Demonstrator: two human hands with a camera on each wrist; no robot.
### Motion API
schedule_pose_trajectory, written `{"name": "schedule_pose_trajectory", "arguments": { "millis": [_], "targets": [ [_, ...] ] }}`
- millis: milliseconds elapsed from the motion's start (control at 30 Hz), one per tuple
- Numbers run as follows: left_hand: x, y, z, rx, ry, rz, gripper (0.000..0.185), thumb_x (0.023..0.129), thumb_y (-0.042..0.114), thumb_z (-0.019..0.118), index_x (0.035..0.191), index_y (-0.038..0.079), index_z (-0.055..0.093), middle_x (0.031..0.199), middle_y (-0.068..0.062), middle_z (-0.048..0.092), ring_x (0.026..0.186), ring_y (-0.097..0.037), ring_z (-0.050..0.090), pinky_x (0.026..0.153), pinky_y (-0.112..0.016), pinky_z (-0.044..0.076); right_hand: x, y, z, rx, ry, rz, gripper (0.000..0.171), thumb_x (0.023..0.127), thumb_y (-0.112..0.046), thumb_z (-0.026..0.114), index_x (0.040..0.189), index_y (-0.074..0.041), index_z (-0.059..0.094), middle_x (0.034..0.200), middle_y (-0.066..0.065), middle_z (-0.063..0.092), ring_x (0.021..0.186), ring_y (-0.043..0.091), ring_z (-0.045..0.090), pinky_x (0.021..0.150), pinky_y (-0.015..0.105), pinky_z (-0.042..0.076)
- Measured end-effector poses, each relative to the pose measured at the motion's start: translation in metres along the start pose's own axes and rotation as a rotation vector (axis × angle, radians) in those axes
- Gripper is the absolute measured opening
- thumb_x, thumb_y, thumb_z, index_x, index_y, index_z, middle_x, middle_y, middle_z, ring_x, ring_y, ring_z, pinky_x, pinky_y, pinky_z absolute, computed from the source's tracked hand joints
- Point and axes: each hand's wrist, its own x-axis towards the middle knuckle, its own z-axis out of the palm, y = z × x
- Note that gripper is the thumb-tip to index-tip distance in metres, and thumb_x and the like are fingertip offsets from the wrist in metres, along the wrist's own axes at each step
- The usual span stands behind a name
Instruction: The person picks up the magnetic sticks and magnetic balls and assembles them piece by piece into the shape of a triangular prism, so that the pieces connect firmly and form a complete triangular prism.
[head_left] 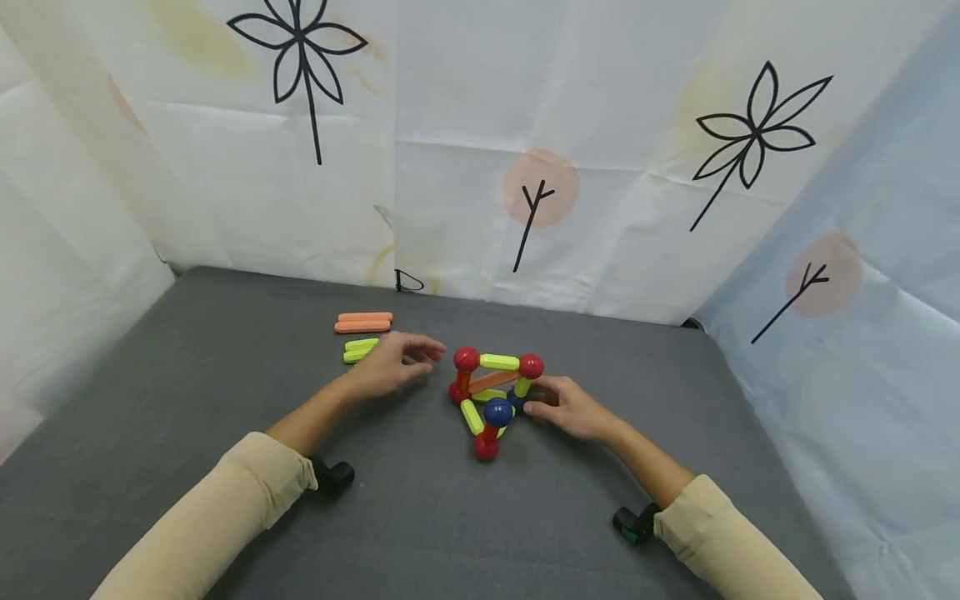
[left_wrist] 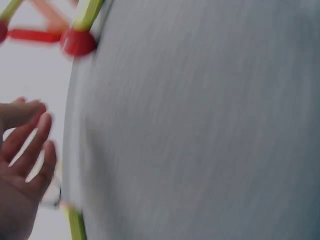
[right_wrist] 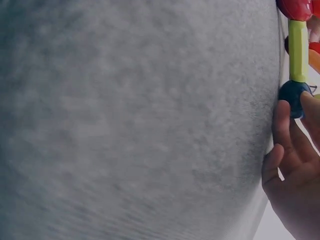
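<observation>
Pinching blue ball [right_wrist: 291, 96], right hand [head_left: 567, 408] holds corner of stick-and-ball toy [head_left: 491, 381], just below center of head view. Left hand [head_left: 392, 364], loosely spread and empty, hovers at left, near yellow-green sticks [head_left: 358, 356]. Sideways tug could pop joints apart; careless left-hand brush could knock upper-left red ball [head_left: 466, 359] loose.

The red balls [head_left: 467, 359] and blue balls [head_left: 498, 412] look like glossy plastic, the yellow-green rods [head_left: 499, 362] smooth plastic. The counter [head_left: 450, 533] has a matt, slightly rough cloth surface; the hanging sheet [head_left: 465, 92] seems smooth, creased fabric, the sleeves [head_left: 202, 517] matt cloth.
</observation>
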Motion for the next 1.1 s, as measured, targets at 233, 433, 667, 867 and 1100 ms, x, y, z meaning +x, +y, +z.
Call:
{"name": "schedule_pose_trajectory", "arguments": {
  "millis": [233, 433, 667, 867, 1100],
  "targets": [
    [-0.022, -0.039, -0.049, 0.146, 0.337, -0.082, 0.04, 0.093, -0.004, 0.064, 0.133, -0.001, 0.059, 0.125, -0.022, 0.064, 0.114, -0.038, 0.061, 0.096, -0.055, 0.046, 0.001, -0.001, -0.001, -0.009, 0.001, -0.012, 0.036, 0.098, -0.006, 0.061, 0.132, 0.005, 0.055, 0.121, 0.021, 0.062, 0.086, 0.024, 0.065, 0.076, 0.03, 0.055],
    [-0.035, -0.058, -0.066, 0.245, 0.359, -0.141, 0.038, 0.096, 0.002, 0.064, 0.132, -0.004, 0.059, 0.13, -0.025, 0.06, 0.118, -0.043, 0.057, 0.1, -0.059, 0.039, 0.003, -0.001, -0.001, 0.008, -0.013, -0.001, 0.038, 0.099, -0.007, 0.061, 0.134, 0.006, 0.054, 0.127, 0.023, 0.06, 0.093, 0.027, 0.065, 0.078, 0.032, 0.056],
    [-0.038, -0.056, -0.077, 0.353, 0.312, -0.198, 0.033, 0.093, 0.007, 0.069, 0.125, -0.003, 0.065, 0.122, -0.024, 0.065, 0.114, -0.041, 0.058, 0.091, -0.057, 0.045, 0.002, -0.001, 0.0, 0.018, -0.018, 0.018, 0.039, 0.099, -0.008, 0.06, 0.135, 0.006, 0.053, 0.129, 0.023, 0.059, 0.098, 0.028, 0.064, 0.079, 0.03, 0.055],
    [-0.039, -0.051, -0.087, 0.369, 0.219, -0.235, 0.036, 0.096, 0.011, 0.067, 0.128, -0.003, 0.063, 0.119, -0.025, 0.066, 0.112, -0.042, 0.058, 0.091, -0.058, 0.045, 0.002, -0.002, -0.001, 0.02, -0.02, 0.014, 0.04, 0.1, -0.007, 0.059, 0.136, 0.006, 0.051, 0.132, 0.024, 0.057, 0.103, 0.029, 0.062, 0.08, 0.031, 0.055],
    [-0.04, -0.036, -0.091, 0.259, 0.188, -0.227, 0.038, 0.096, 0.003, 0.063, 0.134, 0.0, 0.058, 0.118, -0.026, 0.066, 0.11, -0.04, 0.062, 0.085, -0.049, 0.05, 0.002, -0.004, 0.0, 0.006, -0.026, 0.025, 0.039, 0.1, -0.007, 0.059, 0.136, 0.006, 0.052, 0.133, 0.024, 0.057, 0.096, 0.027, 0.064, 0.078, 0.03, 0.055]
  ]
}}
